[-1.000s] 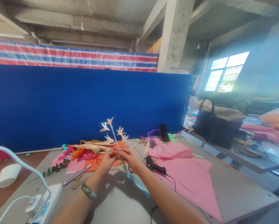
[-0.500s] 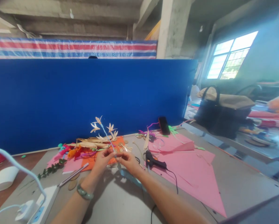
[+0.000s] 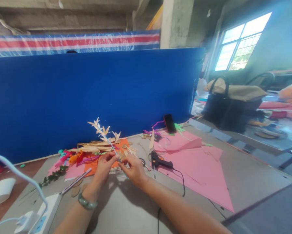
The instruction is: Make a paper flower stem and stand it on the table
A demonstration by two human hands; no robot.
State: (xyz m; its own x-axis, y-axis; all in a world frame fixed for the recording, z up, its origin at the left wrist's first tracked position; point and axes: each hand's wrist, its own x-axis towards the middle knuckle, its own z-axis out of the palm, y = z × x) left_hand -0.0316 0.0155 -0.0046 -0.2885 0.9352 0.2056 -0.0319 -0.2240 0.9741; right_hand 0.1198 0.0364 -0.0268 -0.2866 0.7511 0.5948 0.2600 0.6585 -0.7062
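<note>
Both hands meet over the grey table [image 3: 245, 175] and pinch one thin stem. My left hand [image 3: 104, 167] grips the stem of a paper flower sprig [image 3: 102, 131], whose cream star-shaped blossoms lean up and to the left against the blue partition. My right hand [image 3: 133, 169] pinches the same stem just below, fingers pressed together. A pale blue strip runs along the stem between the fingertips. A green bangle [image 3: 86, 203] sits on my left wrist.
A black glue gun [image 3: 160, 161] with a cord lies right of my hands on pink paper [image 3: 197, 169]. Orange paper and coloured craft scraps [image 3: 87, 156] lie behind. A power strip [image 3: 44, 211], a pen [image 3: 75, 182], a phone [image 3: 169, 123], a dark bag [image 3: 231, 104] and the blue partition [image 3: 62, 97] surround the table.
The sprig has tilted from near upright to leaning left. The pale blue strip that hung below my right hand no longer shows. The view has dropped and shifted slightly.
</note>
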